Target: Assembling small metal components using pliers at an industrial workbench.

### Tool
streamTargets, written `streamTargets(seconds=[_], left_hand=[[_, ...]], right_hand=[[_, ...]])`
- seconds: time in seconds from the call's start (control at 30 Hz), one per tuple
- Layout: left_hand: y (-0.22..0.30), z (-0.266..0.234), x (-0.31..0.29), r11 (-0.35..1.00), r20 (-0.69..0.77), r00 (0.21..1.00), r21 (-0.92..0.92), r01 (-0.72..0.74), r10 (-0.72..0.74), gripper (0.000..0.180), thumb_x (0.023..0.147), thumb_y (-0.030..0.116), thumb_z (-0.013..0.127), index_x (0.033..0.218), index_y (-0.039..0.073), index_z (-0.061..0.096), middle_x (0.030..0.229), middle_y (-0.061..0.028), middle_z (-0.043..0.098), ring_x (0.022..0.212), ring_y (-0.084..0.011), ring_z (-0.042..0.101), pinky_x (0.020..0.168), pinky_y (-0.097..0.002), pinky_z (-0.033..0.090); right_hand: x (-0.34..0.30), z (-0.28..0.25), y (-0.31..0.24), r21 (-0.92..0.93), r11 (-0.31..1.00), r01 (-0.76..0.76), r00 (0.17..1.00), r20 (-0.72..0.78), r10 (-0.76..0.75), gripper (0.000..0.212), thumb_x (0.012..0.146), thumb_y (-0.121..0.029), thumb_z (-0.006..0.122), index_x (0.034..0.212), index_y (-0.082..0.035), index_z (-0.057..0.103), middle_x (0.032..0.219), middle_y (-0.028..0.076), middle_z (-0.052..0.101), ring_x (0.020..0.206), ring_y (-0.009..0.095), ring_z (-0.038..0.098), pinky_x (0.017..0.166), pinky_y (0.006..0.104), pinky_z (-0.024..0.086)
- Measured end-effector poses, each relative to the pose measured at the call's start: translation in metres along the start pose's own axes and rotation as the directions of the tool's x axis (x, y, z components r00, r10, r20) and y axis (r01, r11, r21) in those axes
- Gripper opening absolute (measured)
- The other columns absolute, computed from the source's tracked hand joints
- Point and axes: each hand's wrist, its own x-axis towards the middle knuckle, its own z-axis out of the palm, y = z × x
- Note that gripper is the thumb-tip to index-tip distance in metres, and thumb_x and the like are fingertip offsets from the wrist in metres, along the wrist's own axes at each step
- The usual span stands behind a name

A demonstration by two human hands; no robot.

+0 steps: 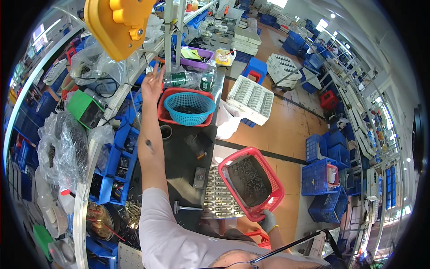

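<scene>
My left arm stretches forward over the bench, and my left hand [153, 85] is raised with its fingers apart and nothing visible in it. Close by it lie clear plastic bottles [178, 80] with green labels. Below the hand, a blue round basket [189, 117] of dark small parts sits inside a red tub [162, 104]. My right hand [268, 221], in a grey glove, grips the near corner of a pinkish-red plastic basket [277, 196]. That basket is tilted beside the bench edge and contains small dark metal pieces [251, 175]; the right fingers are partly hidden.
A yellow hanging tool balancer [118, 27] is above the left hand. Blue parts bins [117, 161] line the bench's left. A hammer [187, 207] lies on the dark mat [179, 157]. Under the red basket is a tray of metal parts [217, 193]; white trays [251, 99] stand beyond.
</scene>
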Motion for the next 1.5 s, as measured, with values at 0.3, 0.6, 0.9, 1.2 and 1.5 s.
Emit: streamTargets(seconds=[0.3, 0.6, 0.9, 1.2, 1.5], left_hand=[[0.031, 0.009, 0.021, 0.997, 0.189, 0.979, -0.008, 0.078, -0.075, 0.008, 0.091, 0.001, 0.058, 0.091, -0.005, 0.063, 0.159, -0.0292, 0.035, 0.147, -0.0571, 0.029, 0.124, -0.059, 0.032], [-0.014, -0.077, -0.099, 0.904, -0.164, 0.924, 0.208, 0.374, -0.345, 0.042, 0.101, 0.007, 0.055, 0.138, -0.009, 0.047, 0.158, -0.026, 0.038, 0.145, -0.0505, 0.037, 0.126, -0.0543, 0.031], [0.007, -0.149, -0.258, 0.994, -0.699, 0.715, 0.085, 0.072, 0.008, 0.048, 0.102, 0.011, 0.054, 0.142, -0.01, 0.039, 0.154, -0.0281, 0.04, 0.143, -0.0457, 0.04, 0.122, -0.0599, 0.035], [-0.071, -0.153, -0.346, 0.984, -0.9, 0.404, -0.181, 0.001, -0.166, 0.055, 0.107, 0.021, 0.036, 0.144, -0.018, 0.031, 0.152, -0.0373, 0.036, 0.139, -0.0489, 0.046, 0.112, -0.0535, 0.049], [-0.172, -0.208, -0.227, 0.798, -0.86, 0.508, 0.272, 0.538, -0.049, 0.015, 0.099, 0.002, 0.06, 0.112, -0.005, 0.059, 0.111, -0.0195, 0.064, 0.108, -0.0338, 0.066, 0.103, -0.0446, 0.059]], right_hand=[[-0.014, 0.033, -0.001, 0.082, 0.997, -0.003, 0.999, -0.043, 0.007, 0.028, 0.087, -0.007, 0.054, 0.112, 0.004, 0.061, 0.106, 0.018, 0.069, 0.097, 0.032, 0.072, 0.086, 0.0437, 0.063], [0.032, -0.009, 0.012, 0.153, 0.985, 0.086, 0.995, 0.037, -0.093, 0.035, 0.097, -0.018, 0.055, 0.126, 0.001, 0.062, 0.125, 0.017, 0.067, 0.117, 0.033, 0.066, 0.097, 0.047, 0.058], [0.056, 0.038, -0.021, -0.029, 0.997, 0.075, 0.984, -0.163, -0.079, 0.012, 0.088, -0.021, 0.061, 0.088, -0.009, 0.064, 0.076, 0.005, 0.065, 0.061, 0.017, 0.06, 0.05, 0.0313, 0.046], [0.085, 0.019, -0.021, 0.043, 0.998, 0.048, 0.992, -0.116, -0.043, 0.007, 0.087, -0.017, 0.061, 0.088, -0.01, 0.062, 0.079, 0.005, 0.064, 0.062, 0.017, 0.06, 0.051, 0.0319, 0.046], [0.106, 0.022, -0.01, 0.04, 0.995, 0.094, 0.994, -0.066, -0.091, 0.021, 0.09, -0.017, 0.059, 0.107, -0.006, 0.064, 0.095, 0.011, 0.072, 0.076, 0.026, 0.072, 0.059, 0.0396, 0.059]])
